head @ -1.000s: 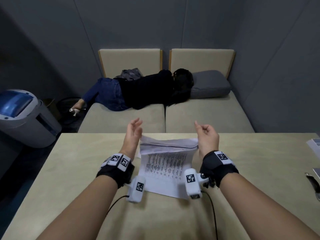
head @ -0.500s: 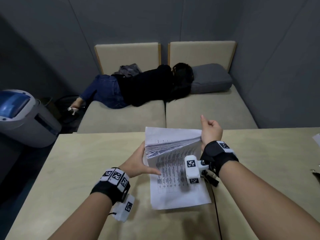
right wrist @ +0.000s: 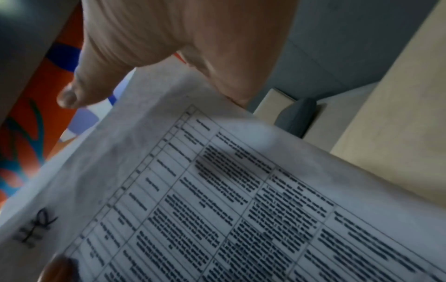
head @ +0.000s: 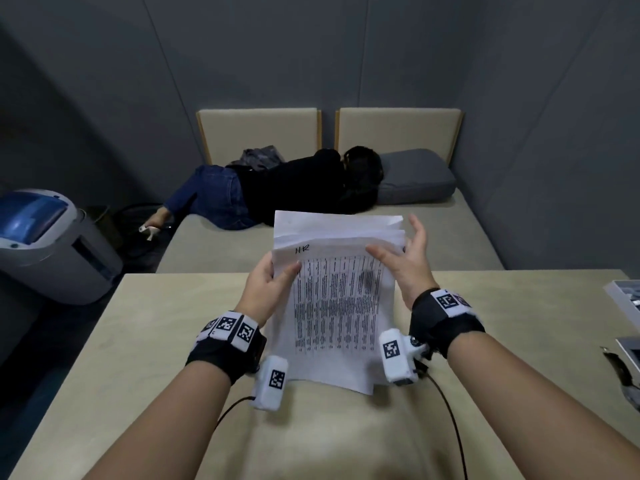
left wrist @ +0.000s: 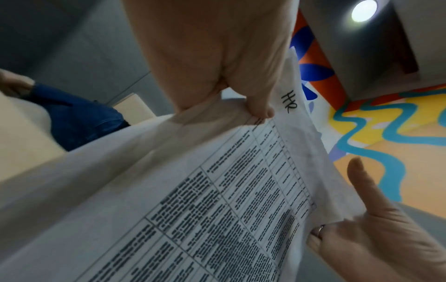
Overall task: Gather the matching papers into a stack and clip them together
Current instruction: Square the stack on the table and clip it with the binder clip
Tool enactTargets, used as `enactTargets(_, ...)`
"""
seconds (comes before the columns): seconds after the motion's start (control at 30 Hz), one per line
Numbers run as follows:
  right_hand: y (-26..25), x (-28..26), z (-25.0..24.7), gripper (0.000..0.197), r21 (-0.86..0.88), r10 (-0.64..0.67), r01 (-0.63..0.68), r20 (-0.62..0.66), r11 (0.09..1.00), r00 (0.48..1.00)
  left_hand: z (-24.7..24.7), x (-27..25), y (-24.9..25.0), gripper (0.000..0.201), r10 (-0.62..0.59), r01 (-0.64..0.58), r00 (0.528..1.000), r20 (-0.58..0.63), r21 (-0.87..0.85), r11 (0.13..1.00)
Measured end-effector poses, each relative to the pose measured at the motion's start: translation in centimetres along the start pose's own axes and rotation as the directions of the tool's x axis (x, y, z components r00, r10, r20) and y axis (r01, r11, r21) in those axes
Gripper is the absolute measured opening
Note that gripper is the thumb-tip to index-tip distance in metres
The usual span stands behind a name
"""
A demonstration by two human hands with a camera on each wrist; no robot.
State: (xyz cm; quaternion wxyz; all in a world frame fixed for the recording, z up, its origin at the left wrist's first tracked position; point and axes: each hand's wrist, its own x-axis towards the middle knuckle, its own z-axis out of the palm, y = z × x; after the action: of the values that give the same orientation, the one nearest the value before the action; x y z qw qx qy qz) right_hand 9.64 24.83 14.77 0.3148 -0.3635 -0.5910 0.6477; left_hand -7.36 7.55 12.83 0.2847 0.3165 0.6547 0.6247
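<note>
A stack of white papers [head: 339, 306] with a printed table and "HR" handwritten at the top is held tilted up over the beige table [head: 138, 358], its lower edge near the tabletop. My left hand [head: 277, 275] pinches the upper left edge, thumb on the front sheet and fingers behind. My right hand [head: 405, 258] is at the upper right edge with straight fingers against the fanned sheets and the thumb spread over the front. The left wrist view shows the papers [left wrist: 217, 190] under my left thumb [left wrist: 255, 106]. In the right wrist view, the papers [right wrist: 241, 190] lie below my right hand [right wrist: 181, 47].
At the table's right edge lie a white tray [head: 627, 299] and a small black object [head: 623, 372]. Wrist cables [head: 450, 410] trail over the near tabletop. Beyond the table a person [head: 294, 188] lies on a beige sofa. A grey and blue machine [head: 45, 244] stands at the left.
The stack has come up off the table and its fanned upper sheets have closed onto the printed page. My left hand moved from pressing the lower sheet to pinching the upper left edge.
</note>
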Motion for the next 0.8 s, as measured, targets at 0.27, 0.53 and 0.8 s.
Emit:
enactTargets(0.27,-2.4,-2.3,1.0,0.031,0.062,-0.1,0.1,-0.007,0.993,0.995,0.4,-0.9,2.4,0.018,0.072,-0.083,0.986,-0.148,-0.07,0.994)
enactTargets(0.53,-0.1,-6.4,2.3,0.027,-0.043,-0.116,0.115,-0.03,0.992,0.993,2.2,-5.1,0.3,0.029,0.116,-0.113,0.953,-0.281,0.027,0.993)
enactTargets(0.8,-0.1,-5.2,1.7,0.055,-0.127,-0.009,0.006,-0.02,0.992,1.0,0.6,-5.4,-0.7,0.063,-0.058,0.066,0.979,-0.197,0.036,0.997)
